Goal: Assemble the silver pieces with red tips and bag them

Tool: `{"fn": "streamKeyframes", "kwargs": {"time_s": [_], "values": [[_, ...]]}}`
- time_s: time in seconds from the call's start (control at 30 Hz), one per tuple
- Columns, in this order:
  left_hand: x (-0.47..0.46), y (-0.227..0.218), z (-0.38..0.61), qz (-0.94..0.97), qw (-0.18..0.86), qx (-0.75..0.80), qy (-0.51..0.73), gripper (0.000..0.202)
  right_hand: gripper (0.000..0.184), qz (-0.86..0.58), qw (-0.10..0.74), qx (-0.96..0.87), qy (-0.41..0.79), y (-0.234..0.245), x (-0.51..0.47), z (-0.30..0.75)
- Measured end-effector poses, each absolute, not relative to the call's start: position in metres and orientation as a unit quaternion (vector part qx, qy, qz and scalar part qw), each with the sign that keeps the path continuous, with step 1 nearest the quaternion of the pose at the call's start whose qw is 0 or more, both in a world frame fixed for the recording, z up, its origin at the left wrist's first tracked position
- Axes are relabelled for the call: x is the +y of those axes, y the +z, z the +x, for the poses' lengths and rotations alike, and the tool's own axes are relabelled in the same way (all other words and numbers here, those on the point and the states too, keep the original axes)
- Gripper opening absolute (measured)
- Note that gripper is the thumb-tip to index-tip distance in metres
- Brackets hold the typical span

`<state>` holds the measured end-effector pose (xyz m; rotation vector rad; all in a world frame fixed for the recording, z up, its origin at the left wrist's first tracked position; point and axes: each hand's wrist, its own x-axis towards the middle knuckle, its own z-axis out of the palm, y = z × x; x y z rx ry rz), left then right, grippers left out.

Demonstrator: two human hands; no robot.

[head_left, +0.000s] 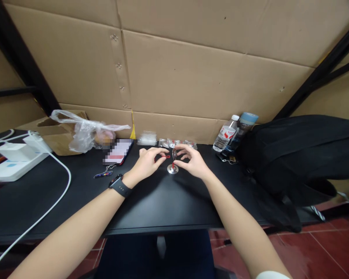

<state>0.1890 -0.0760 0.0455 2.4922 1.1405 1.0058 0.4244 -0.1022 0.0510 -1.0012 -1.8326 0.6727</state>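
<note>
The left hand (pixel 148 159) tightly pinches the red cord (pixel 167 156), and the right hand (pixel 192 161), half curled, has the upper disc (pixel 175 154) between thumb and fingers above the lower disc (pixel 172 169), both seemingly light, slippery metal, better taken by the rim.

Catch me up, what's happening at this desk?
The person's left hand pinches a red cord, its end poking out toward the right hand. That right hand appears to hold a dark disc on edge, just above a shiny metal disc that seems to rest on the black desk. Small clear packets lie behind the hands.
</note>
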Motion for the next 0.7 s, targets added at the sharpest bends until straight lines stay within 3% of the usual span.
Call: {"fn": "streamKeyframes", "kwargs": {"time_s": [0.57,0.7], "values": [[-0.081,0.039,0.200,0.815,0.101,0.385,0.421,0.013,0.050,-0.363,0.505,-0.708,0.334,0.038,-0.106,0.396],[-0.080,0.035,0.201,0.822,0.077,0.374,0.423,0.011,0.041,-0.375,0.508,-0.696,0.342,0.037,-0.106,0.395]]}}
